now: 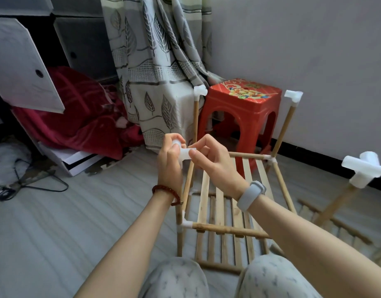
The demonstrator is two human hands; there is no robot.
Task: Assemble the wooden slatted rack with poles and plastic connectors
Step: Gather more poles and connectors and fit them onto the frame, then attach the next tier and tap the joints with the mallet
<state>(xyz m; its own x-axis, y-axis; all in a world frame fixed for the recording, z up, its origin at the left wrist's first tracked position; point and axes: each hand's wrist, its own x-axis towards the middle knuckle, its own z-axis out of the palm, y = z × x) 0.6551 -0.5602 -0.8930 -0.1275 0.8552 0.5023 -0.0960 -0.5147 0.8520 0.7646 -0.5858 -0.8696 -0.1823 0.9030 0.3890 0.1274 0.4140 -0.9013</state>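
I hold a white plastic connector (183, 154) up in front of me with both hands, above the half-built rack. My left hand (171, 154) curls round its left end, fingers and thumb wrapped over the plastic, a reddish bead bracelet (166, 193) on that wrist. My right hand (212, 157) pinches the connector's right end between thumb and fingertips, the other fingers curled in; a pale grey wristband (251, 195) sits on that wrist. The connector sits at the top of a wooden pole (188, 180) that slants down to the near-left corner joint (185, 225) of the rack; whether it is fully seated on that pole I cannot tell, since my fingers cover the join. Below my hands lies the slatted shelf (225, 211), its light wooden slats running away from me between two cross poles. Three more poles rise from its corners, each capped with a white connector: the far-left one (200, 92), the far-right one (293, 96), and a larger-looking one near the right edge (363, 169). A second slatted panel (335, 224) lies on the floor just beside that right pole. Behind the rack stands a red plastic stool (243, 117), with a leaf-patterned curtain (155, 67) to its left and a red blanket (78, 112) spilling from an open white cabinet (24, 67). My knees (172, 278), in grey patterned trousers, frame the bottom.
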